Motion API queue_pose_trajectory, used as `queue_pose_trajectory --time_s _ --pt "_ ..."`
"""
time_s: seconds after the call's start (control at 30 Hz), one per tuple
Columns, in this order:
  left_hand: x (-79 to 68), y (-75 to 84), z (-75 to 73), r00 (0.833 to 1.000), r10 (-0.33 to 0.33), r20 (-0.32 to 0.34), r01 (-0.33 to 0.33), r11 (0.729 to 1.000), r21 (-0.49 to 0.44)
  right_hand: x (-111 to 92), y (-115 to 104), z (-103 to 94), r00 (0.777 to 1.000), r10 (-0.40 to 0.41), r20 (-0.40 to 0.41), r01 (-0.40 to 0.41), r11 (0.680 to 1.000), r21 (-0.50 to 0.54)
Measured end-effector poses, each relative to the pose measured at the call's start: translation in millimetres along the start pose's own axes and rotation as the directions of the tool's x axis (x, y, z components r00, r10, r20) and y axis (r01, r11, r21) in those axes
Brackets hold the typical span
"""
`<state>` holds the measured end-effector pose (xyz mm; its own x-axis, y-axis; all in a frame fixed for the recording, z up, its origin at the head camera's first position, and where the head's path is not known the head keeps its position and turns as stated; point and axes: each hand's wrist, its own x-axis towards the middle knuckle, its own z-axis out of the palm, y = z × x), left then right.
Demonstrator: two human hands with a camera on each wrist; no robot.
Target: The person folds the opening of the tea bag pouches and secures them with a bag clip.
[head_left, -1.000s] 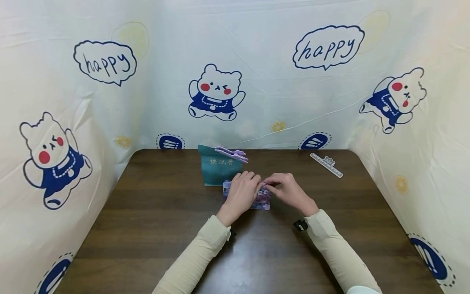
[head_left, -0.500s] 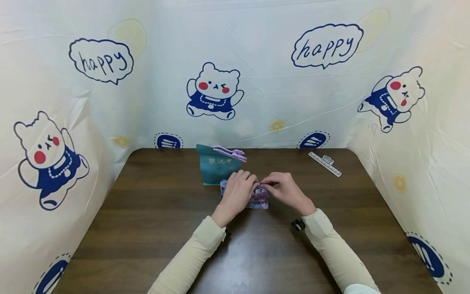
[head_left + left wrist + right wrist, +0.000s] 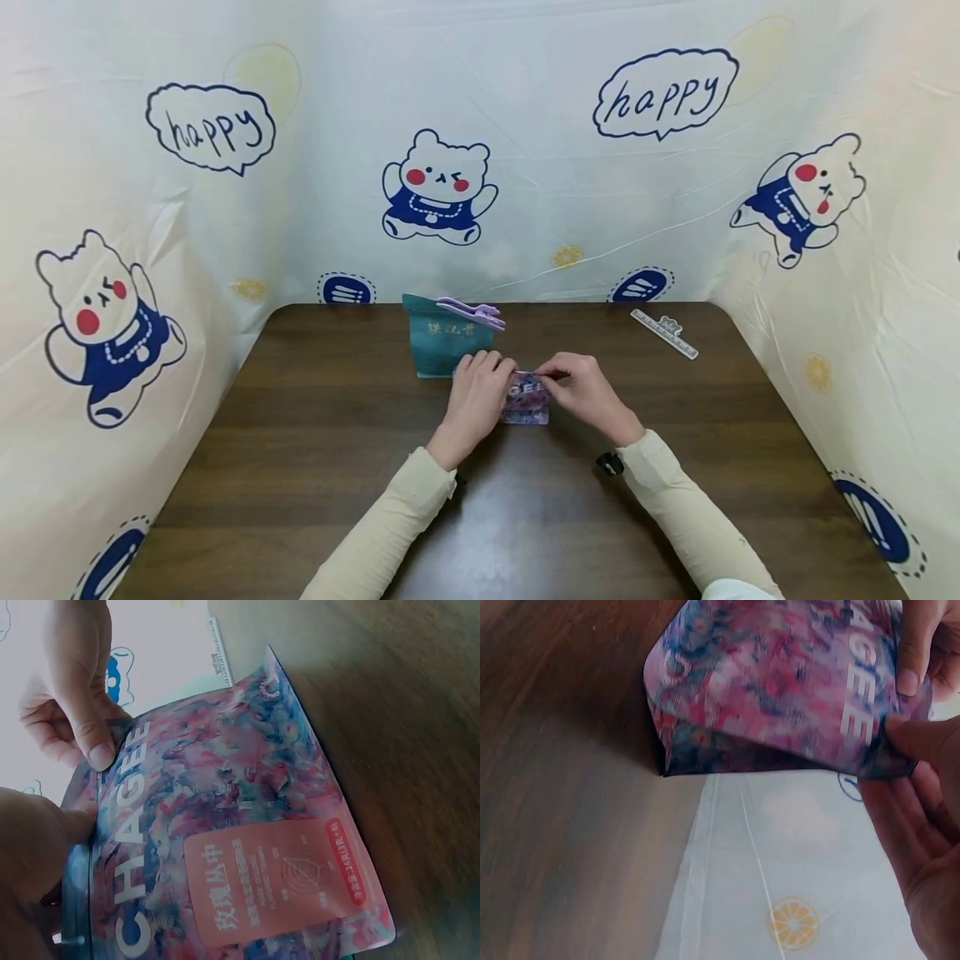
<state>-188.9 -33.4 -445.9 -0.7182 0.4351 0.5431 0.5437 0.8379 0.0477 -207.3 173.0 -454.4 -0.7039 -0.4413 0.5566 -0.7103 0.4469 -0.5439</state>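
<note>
A purple, pink and blue pouch (image 3: pixel 527 402) printed CHAGEE stands on the table between my hands. My left hand (image 3: pixel 478 398) holds its top edge toward the left end and covers that part in the head view. With thumb and fingers, my right hand (image 3: pixel 588 396) pinches the same top edge at the right corner. The left wrist view shows the pouch's front with a pink label (image 3: pixel 274 881) and both thumbs on the top strip. In the right wrist view the side gusset (image 3: pixel 727 754) is spread near the bottom.
Behind the pouch stands a teal bag (image 3: pixel 448 346) with gold characters and a purple clip (image 3: pixel 472 312) across its top. A white, ruler-like clip (image 3: pixel 664 333) lies at the table's back right. A printed curtain (image 3: pixel 525 167) encloses the table's back and sides.
My left hand has slid left along the pouch's top edge, uncovering more of the lettering. My right hand keeps its pinch at the right corner, almost in place.
</note>
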Motion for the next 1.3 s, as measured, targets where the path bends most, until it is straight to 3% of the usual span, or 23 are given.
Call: queue_pose_trajectory --time_s 0.17,0.37,0.6,0.77,1.13,1.3 --pt "-3.7 -2.6 -2.4 0.998 -0.052 -0.029 0.052 0.999 -0.008 -2 -4 2.2 0.999 -0.004 -0.033 0.003 0.999 -0.044" --pt "-7.0 -5.7 -2.0 0.998 -0.053 -0.044 0.052 0.998 -0.026 -7 -5 6.2 0.994 -0.086 -0.063 0.078 0.990 -0.117" --pt "-8.4 -8.8 1.6 0.998 -0.015 -0.053 0.013 0.999 -0.041 -9 -10 8.6 0.974 -0.225 -0.037 0.205 0.932 -0.299" --pt "-9.9 -11.8 5.3 0.997 0.006 -0.071 -0.014 0.994 -0.106 -11 -13 9.1 0.967 -0.255 -0.018 0.232 0.906 -0.355" --pt "-11.3 -11.9 4.5 0.999 -0.008 -0.046 0.001 0.989 -0.146 -15 -11 11.2 0.982 -0.189 -0.015 0.177 0.942 -0.284" --pt "-10.1 -11.9 4.1 0.999 -0.007 -0.036 0.002 0.988 -0.156 -9 -11 11.6 0.992 -0.124 -0.038 0.112 0.966 -0.232"
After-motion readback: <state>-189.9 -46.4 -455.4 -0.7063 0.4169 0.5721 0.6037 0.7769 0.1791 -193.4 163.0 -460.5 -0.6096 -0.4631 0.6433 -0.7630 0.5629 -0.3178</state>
